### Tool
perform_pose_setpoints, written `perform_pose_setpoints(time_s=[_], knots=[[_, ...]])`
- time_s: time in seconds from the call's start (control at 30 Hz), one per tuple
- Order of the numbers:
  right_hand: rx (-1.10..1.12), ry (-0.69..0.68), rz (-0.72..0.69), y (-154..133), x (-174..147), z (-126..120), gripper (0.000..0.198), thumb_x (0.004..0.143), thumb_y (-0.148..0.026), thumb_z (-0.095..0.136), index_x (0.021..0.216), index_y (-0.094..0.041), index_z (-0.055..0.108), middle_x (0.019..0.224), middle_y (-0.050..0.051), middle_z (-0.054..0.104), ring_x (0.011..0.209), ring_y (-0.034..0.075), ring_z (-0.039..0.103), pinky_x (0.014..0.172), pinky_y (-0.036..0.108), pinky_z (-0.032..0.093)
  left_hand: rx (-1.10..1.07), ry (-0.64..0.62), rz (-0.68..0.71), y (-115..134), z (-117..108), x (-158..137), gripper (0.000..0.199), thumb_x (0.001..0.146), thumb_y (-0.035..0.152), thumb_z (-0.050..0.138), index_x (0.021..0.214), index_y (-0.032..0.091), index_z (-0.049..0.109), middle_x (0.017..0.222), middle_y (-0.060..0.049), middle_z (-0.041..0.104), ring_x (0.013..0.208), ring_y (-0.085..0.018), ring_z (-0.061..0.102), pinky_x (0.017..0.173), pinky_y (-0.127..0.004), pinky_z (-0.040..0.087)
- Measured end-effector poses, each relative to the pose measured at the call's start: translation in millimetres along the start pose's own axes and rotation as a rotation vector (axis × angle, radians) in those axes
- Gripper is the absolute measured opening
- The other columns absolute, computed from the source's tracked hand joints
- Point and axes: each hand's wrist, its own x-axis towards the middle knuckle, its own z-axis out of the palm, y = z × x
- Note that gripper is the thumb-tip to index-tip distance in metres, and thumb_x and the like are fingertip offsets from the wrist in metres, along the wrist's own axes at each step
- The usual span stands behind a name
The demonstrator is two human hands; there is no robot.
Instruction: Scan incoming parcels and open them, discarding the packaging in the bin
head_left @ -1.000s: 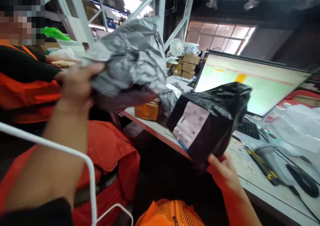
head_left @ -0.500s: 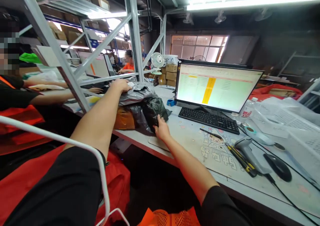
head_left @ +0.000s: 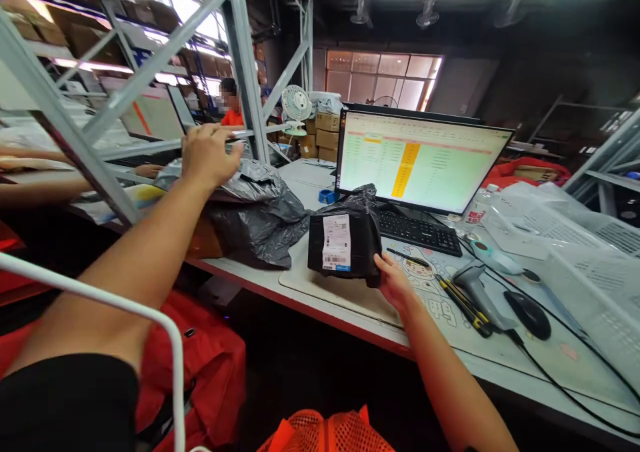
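Observation:
A black plastic-wrapped parcel (head_left: 316, 239) with a white shipping label (head_left: 337, 240) facing me is gripped at its right edge by my right hand (head_left: 393, 279). It is held over the desk mat, in front of the keyboard. My left hand (head_left: 210, 155) is raised over the pile of grey plastic mailer bags (head_left: 255, 215) on the left, its fingers stretched out and nothing seen in it. Whether it touches the top bag I cannot tell. Under the bags a brown carton (head_left: 204, 239) shows in part.
A monitor (head_left: 420, 159) and black keyboard (head_left: 420, 231) stand behind the parcel. To the right lie a barcode scanner (head_left: 480, 295), utility knives (head_left: 465, 305), a mouse (head_left: 527, 313) and a white plastic basket (head_left: 595, 292). A metal rack post (head_left: 245, 59) rises at left; a co-worker's hand (head_left: 149, 171) is beyond it.
My right hand has pulled the black parcel from the pile to the right, and its label now faces me. My left hand has lifted from the bags. The view has shifted right.

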Motion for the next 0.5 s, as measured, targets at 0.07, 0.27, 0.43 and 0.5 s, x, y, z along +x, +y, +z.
perform_pose_setpoints(time_s=[0.07, 0.27, 0.43, 0.5], knots=[[0.034, 0.043, 0.014, -8, -30, -22, 0.058, 0.068, -0.058, 0.094, 0.111, -0.023, 0.079, 0.116, 0.006, 0.08, 0.1, 0.025, 0.073, 0.089, 0.036, 0.058, -0.267, -0.046, 0.128, 52, 16, -46, 0.058, 0.103, 0.049, 0.056, 0.139, 0.003, 0.06, 0.147, -0.014, 0.059, 0.141, -0.033, 0.047, 0.126, -0.055, 0.026], [-0.306, 0.127, 0.0, -21, -89, -79, 0.056, 0.082, -0.065, 0.077, 0.117, -0.021, 0.077, 0.121, 0.01, 0.078, 0.11, 0.03, 0.072, 0.096, 0.043, 0.058, -1.411, -0.643, -0.639, 180, 107, -236, 0.084, 0.077, 0.059, 0.082, 0.146, 0.026, 0.049, 0.14, -0.016, 0.068, 0.12, -0.035, 0.071, 0.1, -0.05, 0.06], [-1.238, 0.626, -0.082, -67, -114, -152, 0.053, 0.098, -0.043, 0.057, 0.14, -0.012, 0.065, 0.122, 0.018, 0.075, 0.113, 0.033, 0.071, 0.103, 0.047, 0.053, -1.381, -0.479, -0.82, 197, 151, -271, 0.072, 0.079, 0.051, 0.08, 0.141, 0.026, 0.052, 0.132, -0.011, 0.071, 0.122, -0.032, 0.07, 0.105, -0.049, 0.057], [-1.565, 0.695, 0.007, -81, -118, -173, 0.055, 0.101, -0.037, 0.053, 0.147, -0.008, 0.059, 0.135, 0.023, 0.068, 0.124, 0.037, 0.066, 0.107, 0.049, 0.05, -1.283, -0.416, -0.766, 195, 157, -266, 0.063, 0.084, 0.053, 0.075, 0.138, 0.025, 0.056, 0.135, -0.012, 0.07, 0.128, -0.033, 0.067, 0.113, -0.051, 0.052]])
